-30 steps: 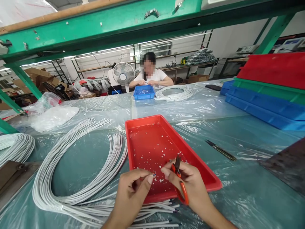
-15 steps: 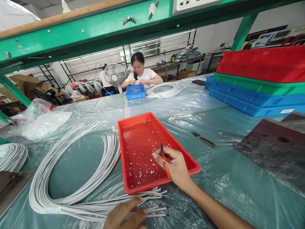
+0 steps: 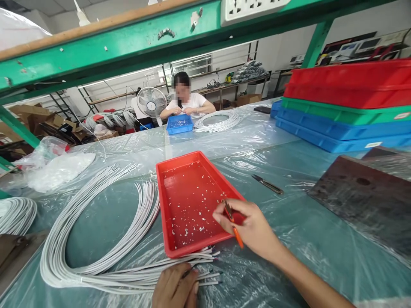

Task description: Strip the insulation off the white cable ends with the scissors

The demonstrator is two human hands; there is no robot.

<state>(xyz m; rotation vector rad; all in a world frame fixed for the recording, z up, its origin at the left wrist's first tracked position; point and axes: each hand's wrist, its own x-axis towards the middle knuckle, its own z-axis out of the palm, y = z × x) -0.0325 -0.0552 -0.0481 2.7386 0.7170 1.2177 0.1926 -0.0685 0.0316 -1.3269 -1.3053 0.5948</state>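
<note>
A red tray (image 3: pixel 180 201) speckled with white scraps is seen beneath the right hand (image 3: pixel 253 229), a dark tool (image 3: pixel 267 184) beyond it on the desk (image 3: pixel 321 244). Orange-handled cutters (image 3: pixel 233 222) are gripped there. White cables (image 3: pixel 135 273) are pinched under the left hand (image 3: pixel 176 288).

The left hand (image 3: pixel 176 287) is cut off by the bottom edge. The cutters (image 3: pixel 233 222) (orange-handled) are mostly hidden inside the right hand (image 3: pixel 252 229).

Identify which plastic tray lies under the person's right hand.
The shallow red plastic tray flecked with white scraps; the small blue tray sits far off.
</note>
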